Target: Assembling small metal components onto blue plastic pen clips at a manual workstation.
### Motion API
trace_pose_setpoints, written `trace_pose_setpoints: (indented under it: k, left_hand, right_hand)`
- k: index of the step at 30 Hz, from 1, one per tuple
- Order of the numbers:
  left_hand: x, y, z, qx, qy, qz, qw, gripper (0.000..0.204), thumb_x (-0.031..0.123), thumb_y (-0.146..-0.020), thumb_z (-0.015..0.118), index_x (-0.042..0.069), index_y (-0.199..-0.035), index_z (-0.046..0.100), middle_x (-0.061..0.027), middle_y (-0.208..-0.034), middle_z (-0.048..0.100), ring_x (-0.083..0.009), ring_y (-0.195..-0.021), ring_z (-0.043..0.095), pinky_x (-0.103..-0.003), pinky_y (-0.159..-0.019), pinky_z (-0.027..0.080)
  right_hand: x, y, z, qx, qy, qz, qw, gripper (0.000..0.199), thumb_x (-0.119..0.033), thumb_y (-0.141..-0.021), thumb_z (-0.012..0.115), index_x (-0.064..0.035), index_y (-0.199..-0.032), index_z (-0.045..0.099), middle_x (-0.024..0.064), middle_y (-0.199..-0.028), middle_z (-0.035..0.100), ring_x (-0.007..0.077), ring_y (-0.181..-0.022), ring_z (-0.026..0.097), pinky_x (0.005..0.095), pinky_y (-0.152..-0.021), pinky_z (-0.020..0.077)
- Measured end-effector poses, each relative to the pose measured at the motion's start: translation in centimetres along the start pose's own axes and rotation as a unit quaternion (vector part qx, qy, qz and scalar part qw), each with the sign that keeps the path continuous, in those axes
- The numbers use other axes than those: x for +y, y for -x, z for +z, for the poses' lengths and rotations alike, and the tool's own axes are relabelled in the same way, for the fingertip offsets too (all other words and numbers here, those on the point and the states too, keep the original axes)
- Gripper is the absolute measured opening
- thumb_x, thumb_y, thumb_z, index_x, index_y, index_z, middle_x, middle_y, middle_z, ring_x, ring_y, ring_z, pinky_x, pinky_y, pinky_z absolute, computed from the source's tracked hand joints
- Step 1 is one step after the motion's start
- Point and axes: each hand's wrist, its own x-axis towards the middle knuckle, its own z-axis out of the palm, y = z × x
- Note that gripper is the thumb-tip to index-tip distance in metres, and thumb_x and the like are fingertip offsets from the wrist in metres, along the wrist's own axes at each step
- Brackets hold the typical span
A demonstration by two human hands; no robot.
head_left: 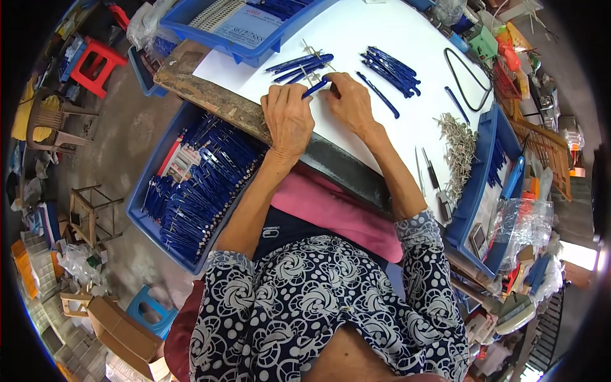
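A slim, glossy blue rod [316,88] is above the smooth white tabletop [420,28], pinched in the left hand's [287,121] curled fingers, the right hand [351,105] half-curled at its far tip, grip unclear, with slender blue pieces [389,71] bundled beyond and spiky silvery metal bits [459,153] heaped right.

Left head-worn fisheye; looks down on worktable [417,127] from close above.

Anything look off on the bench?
No damage visible. Slightly untidy: small metal parts lie loose on the white tabletop rather than in the blue tray beside them, and one blue stick lies alone, away from the bundle. Could be deliberate.
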Motion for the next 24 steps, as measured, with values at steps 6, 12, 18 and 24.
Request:
trace_pose_setpoints:
  k: [6,12,18,24]
  left_hand:
    - [0.2,0.0,-0.3,-0.002,-0.034,-0.01,0.999,0.011,0.008,-0.069,0.059,0.007,-0.077,0.052,-0.0063,-0.074,0.051,-0.0248,-0.076,0.046,-0.037,-0.066,0.033]
    - [0.1,0.1,-0.2,-0.02,-0.049,-0.042,0.998,0.01,0.007,-0.07,0.058,0.007,-0.078,0.051,-0.0071,-0.074,0.052,-0.0251,-0.077,0.046,-0.037,-0.067,0.033]
    - [0.1,0.2,-0.1,0.002,-0.052,-0.093,0.994,0.014,0.006,-0.069,0.059,0.006,-0.082,0.052,-0.008,-0.078,0.055,-0.0255,-0.08,0.047,-0.039,-0.071,0.031]
    - [0.1,0.1,-0.2,0.018,-0.073,-0.113,0.991,0.015,0.009,-0.07,0.061,0.008,-0.082,0.052,-0.0057,-0.077,0.054,-0.0246,-0.079,0.048,-0.037,-0.07,0.033]
  right_hand:
    - [0.3,-1.0,2.3,0.016,0.09,-0.026,0.995,0.017,-0.01,-0.068,0.061,-0.0017,-0.08,0.052,0.0155,-0.076,0.056,0.0331,-0.061,0.058,0.0395,-0.052,0.0474]
    - [0.0,-1.2,2.2,0.022,0.154,-0.066,0.986,0.013,-0.008,-0.068,0.059,-0.0017,-0.076,0.052,0.0152,-0.071,0.056,0.0302,-0.053,0.058,0.0375,-0.046,0.0471]
    - [-1.6,-1.8,0.6,0.005,0.211,-0.093,0.973,0.011,-0.012,-0.074,0.057,-0.0027,-0.07,0.053,0.0131,-0.065,0.058,0.0296,-0.05,0.057,0.0362,-0.044,0.0447]
    - [-3.3,-2.9,-2.0,-0.099,0.261,-0.104,0.955,0.015,-0.015,-0.077,0.053,-0.0014,-0.069,0.055,0.0153,-0.066,0.059,0.0316,-0.055,0.059,0.0397,-0.048,0.0459]
